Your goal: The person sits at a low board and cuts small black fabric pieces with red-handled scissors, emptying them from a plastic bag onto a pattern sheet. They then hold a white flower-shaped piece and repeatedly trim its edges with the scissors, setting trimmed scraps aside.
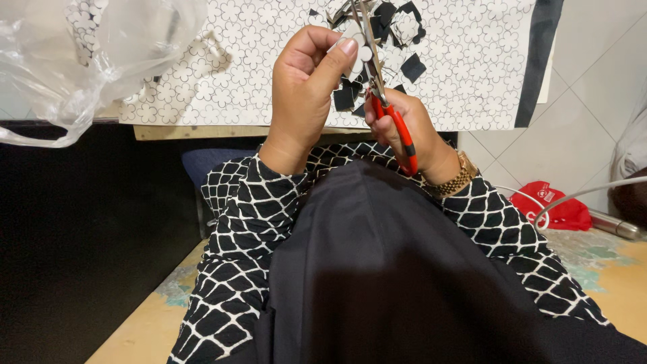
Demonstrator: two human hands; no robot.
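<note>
One head-worn camera looks steeply down, close over the lap, toward the patterned sheet (269,61) ahead.

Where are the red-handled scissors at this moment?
In the head view the scissors sit just right of centre near the top, held in the right hand, blades pointing up beside the left hand, over the flower-patterned sheet.

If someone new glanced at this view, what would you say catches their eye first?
Most striking are the red-handled scissors in the right hand, top centre, cutting a small white piece pinched by the left hand. Behind them lies a large sheet printed with flower outlines, strewn with black and white offcuts. A crumpled clear plastic bag fills the top left corner.
</note>
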